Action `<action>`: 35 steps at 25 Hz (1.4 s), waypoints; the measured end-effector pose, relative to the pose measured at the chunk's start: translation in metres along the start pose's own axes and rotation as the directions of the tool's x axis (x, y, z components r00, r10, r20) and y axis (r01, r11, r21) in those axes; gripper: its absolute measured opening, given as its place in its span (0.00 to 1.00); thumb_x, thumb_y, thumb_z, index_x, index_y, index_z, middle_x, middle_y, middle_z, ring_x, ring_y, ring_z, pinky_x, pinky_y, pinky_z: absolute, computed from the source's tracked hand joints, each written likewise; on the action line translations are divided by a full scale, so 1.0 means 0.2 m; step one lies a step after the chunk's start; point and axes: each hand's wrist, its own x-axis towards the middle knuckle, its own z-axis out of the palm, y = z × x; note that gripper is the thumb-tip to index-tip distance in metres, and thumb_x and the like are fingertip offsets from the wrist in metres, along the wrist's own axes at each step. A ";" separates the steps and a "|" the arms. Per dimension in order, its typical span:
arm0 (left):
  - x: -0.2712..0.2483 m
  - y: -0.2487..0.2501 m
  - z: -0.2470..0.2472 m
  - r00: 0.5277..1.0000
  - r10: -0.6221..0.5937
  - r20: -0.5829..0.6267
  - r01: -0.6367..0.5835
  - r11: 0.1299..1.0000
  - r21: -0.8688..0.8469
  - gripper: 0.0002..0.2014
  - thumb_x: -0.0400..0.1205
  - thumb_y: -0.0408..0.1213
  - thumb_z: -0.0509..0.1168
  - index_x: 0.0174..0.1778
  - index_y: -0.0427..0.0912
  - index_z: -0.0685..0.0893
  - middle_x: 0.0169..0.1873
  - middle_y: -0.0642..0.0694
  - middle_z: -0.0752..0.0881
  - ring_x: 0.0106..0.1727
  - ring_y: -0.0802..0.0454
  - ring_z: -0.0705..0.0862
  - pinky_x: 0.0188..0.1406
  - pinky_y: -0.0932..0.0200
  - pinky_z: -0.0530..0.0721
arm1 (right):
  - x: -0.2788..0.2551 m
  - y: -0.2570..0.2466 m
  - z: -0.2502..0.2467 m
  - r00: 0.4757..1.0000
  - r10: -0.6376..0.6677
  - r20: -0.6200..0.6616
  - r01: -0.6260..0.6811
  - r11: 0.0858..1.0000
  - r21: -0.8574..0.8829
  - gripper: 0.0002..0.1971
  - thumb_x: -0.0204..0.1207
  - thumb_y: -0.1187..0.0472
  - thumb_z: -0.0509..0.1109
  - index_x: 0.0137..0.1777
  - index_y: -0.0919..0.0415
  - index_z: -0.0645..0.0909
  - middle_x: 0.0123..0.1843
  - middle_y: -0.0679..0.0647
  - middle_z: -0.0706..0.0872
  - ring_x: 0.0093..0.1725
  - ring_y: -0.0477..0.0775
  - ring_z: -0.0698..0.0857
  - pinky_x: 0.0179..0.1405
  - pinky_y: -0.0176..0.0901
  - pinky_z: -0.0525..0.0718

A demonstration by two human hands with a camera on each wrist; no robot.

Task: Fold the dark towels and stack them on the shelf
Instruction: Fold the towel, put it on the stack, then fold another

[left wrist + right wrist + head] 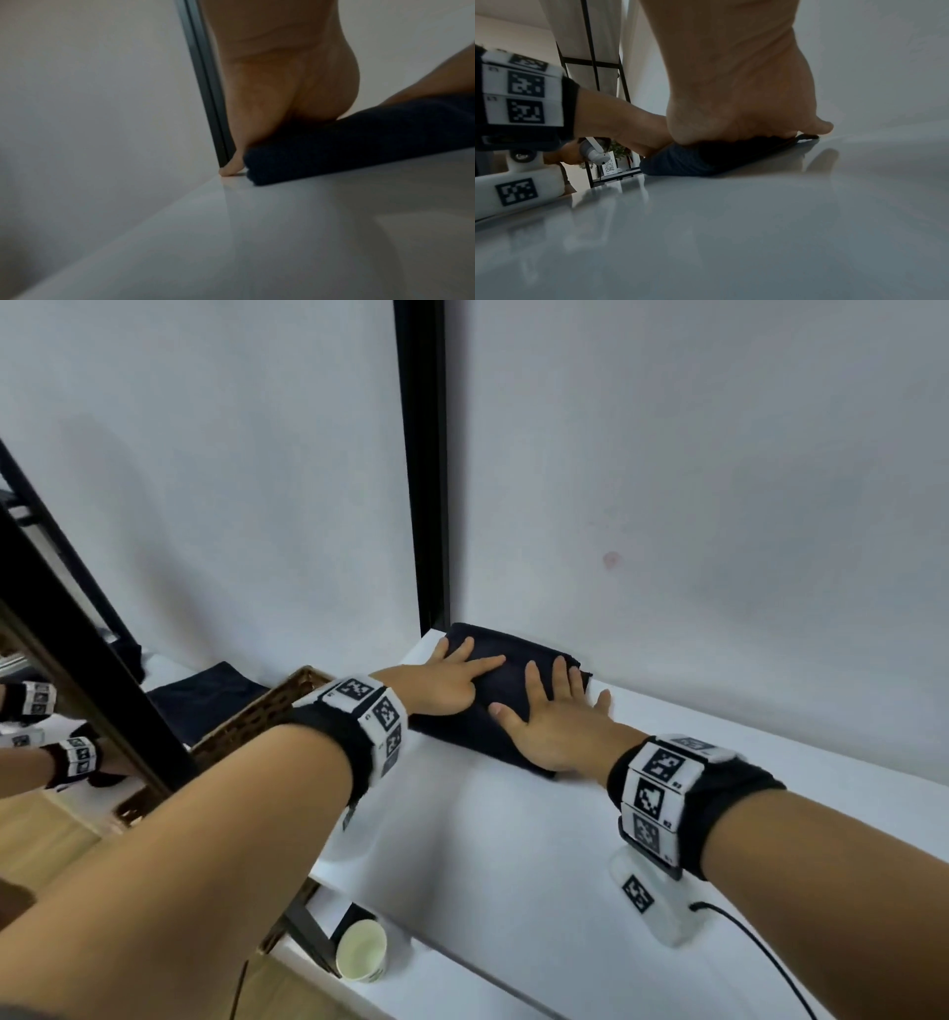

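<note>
Pressing a folded dark towel [513,680] flat on the white shelf [539,839], I have both hands on top of it. My left hand [441,683] lies with fingers straight and spread across the end of the towel nearest the black post [423,464]; in the left wrist view one fingertip reaches past that end and seems to touch the shelf at the foot of the post. My right hand [552,716] is spread palm-down on the end away from the post, its little finger off the cloth on the bare shelf. Neither hand grips anything. The towel sits against the back wall, just beside the post.

What could go wrong, as I judge it: the folded layers may spring open once I lift my palms, and dragging my hands off sideways could skew the fold or push it away from the post. Further from the post, past the wicker basket [246,726], another dark cloth [205,695] lies flat; laying it carelessly on top could make the stack lean.
</note>
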 end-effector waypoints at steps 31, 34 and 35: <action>-0.16 2.75 0.75 0.440 0.847 -0.298 -0.879 0.474 0.052 0.18 0.84 0.52 0.60 0.68 0.50 0.79 0.65 0.50 0.80 0.66 0.49 0.79 0.66 0.51 0.78 | -2.06 2.42 -0.21 0.520 0.617 -0.591 -0.376 0.786 0.491 0.10 0.82 0.44 0.64 0.50 0.44 0.84 0.40 0.45 0.88 0.44 0.49 0.86 0.47 0.51 0.84; -0.27 2.88 0.86 0.503 0.864 -0.036 -0.858 0.504 0.104 0.41 0.74 0.72 0.59 0.82 0.64 0.55 0.85 0.51 0.57 0.85 0.38 0.53 0.81 0.30 0.58 | -1.99 2.59 -0.39 0.471 0.486 -0.736 -0.347 0.869 0.352 0.08 0.79 0.54 0.70 0.55 0.49 0.88 0.44 0.47 0.86 0.46 0.53 0.85 0.48 0.47 0.83; -0.30 2.90 0.92 0.528 0.848 0.053 -0.838 0.510 0.193 0.44 0.73 0.73 0.59 0.83 0.66 0.49 0.87 0.52 0.49 0.86 0.32 0.43 0.80 0.23 0.50 | -1.95 2.63 -0.45 0.515 0.422 -0.746 -0.332 0.901 0.280 0.09 0.79 0.55 0.71 0.57 0.51 0.89 0.47 0.50 0.86 0.50 0.54 0.85 0.51 0.47 0.81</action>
